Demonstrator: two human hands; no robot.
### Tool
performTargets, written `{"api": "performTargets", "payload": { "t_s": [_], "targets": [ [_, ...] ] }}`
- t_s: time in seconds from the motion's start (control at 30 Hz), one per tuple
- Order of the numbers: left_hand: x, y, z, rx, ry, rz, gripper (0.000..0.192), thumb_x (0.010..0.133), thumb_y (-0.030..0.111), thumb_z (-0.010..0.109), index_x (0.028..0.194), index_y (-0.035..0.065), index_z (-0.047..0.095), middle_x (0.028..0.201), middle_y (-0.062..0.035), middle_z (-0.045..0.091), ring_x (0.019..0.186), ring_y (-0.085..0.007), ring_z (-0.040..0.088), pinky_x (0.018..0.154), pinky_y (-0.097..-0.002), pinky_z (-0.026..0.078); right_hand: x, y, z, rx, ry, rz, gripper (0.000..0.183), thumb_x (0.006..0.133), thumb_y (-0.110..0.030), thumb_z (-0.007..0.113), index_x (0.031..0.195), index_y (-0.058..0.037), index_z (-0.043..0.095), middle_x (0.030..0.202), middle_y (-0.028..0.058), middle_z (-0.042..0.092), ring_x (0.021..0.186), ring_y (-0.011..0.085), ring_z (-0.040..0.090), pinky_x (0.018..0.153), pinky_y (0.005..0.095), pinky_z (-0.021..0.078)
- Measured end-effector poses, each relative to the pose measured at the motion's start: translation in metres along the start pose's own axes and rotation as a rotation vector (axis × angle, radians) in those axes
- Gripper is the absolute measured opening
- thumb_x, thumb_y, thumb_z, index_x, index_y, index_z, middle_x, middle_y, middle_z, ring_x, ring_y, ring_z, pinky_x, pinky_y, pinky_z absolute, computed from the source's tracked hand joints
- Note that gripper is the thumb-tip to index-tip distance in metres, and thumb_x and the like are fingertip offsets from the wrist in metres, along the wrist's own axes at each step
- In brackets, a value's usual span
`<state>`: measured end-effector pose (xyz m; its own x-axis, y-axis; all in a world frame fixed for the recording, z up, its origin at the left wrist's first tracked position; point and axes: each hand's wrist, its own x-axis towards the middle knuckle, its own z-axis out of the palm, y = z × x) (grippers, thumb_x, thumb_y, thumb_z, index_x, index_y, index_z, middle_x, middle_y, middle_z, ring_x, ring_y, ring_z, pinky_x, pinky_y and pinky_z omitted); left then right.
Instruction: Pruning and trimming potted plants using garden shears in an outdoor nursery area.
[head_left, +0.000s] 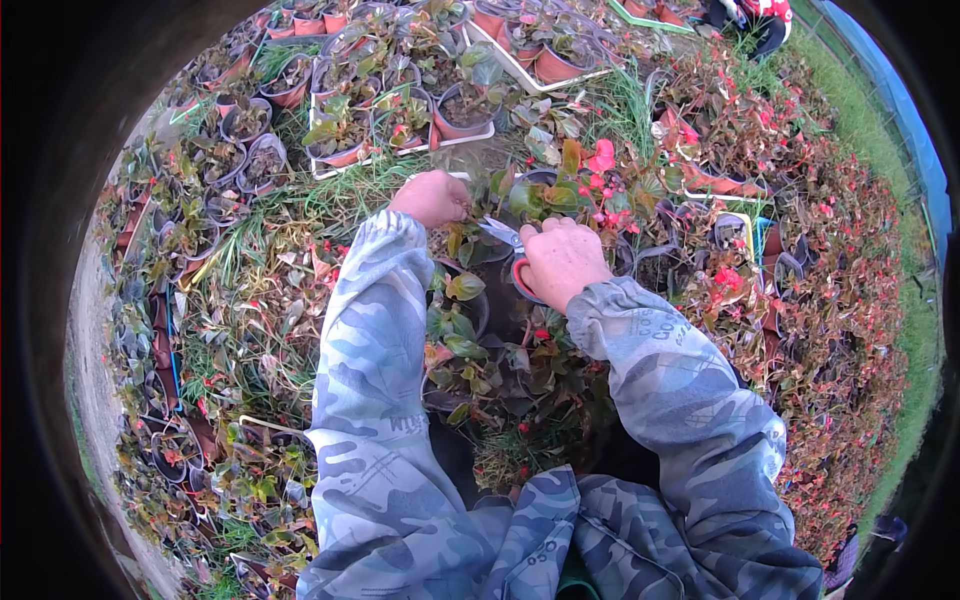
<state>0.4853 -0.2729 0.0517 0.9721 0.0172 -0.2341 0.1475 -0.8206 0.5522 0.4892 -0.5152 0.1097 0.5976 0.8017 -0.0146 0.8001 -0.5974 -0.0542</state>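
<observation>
My right hand (564, 259) is closed around the red handles of a pair of scissors (504, 234), whose blades point up and left, a little apart. Just left of the blade tips is my left hand (433, 199), its fingers curled together over the potted plants; whether they pinch a stem cannot be made out. Begonia plants with green and brownish leaves (466, 286) stand in pots below and between the hands. Beyond the scissors are pink-red begonia flowers (602, 159).
White-edged trays (405, 150) of terracotta-coloured pots (556, 67) lie ahead. Dense red-flowered plants (840, 300) cover the right side, bordered by grass (911, 315) and a blue sheet (911, 127). Another person (761, 19) is at the top right. A pale path (94, 367) runs along the left.
</observation>
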Motion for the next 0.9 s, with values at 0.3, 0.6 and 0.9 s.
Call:
{"api": "performTargets", "payload": {
  "t_s": [0.3,0.6,0.9],
  "targets": [
    [0.002,0.001,0.001,0.018,0.009,0.014,0.025,0.068,0.020,0.071,0.091,0.0089,0.072,0.080,-0.0128,0.069,0.074,-0.0253,0.066,0.071,-0.0347,0.052,0.010,-0.006,0.010,-0.096,0.019,-0.032,0.019,0.076,-0.014,0.060,0.091,-0.0038,0.063,0.086,0.0110,0.064,0.086,0.0261,0.063,0.073,0.0376,0.0488],
    [-0.004,-0.007,0.000,-0.030,0.061,-0.004,0.027,0.070,0.017,0.071,0.095,0.0087,0.072,0.079,-0.0112,0.069,0.074,-0.0224,0.066,0.072,-0.0329,0.052,0.015,-0.007,0.014,-0.083,0.011,-0.067,0.017,0.076,-0.012,0.059,0.090,-0.0034,0.064,0.084,0.0096,0.065,0.081,0.0253,0.063,0.069,0.0375,0.0494],
    [-0.010,-0.039,0.004,-0.213,0.129,-0.117,0.025,0.072,0.010,0.071,0.096,0.0013,0.071,0.083,-0.0087,0.071,0.075,-0.0145,0.065,0.074,-0.0281,0.051,0.021,-0.004,0.010,-0.048,-0.008,-0.009,0.030,0.071,-0.019,0.066,0.097,-0.0057,0.063,0.086,0.0129,0.062,0.087,0.0304,0.060,0.075,0.0421,0.0479]
  ]
}}
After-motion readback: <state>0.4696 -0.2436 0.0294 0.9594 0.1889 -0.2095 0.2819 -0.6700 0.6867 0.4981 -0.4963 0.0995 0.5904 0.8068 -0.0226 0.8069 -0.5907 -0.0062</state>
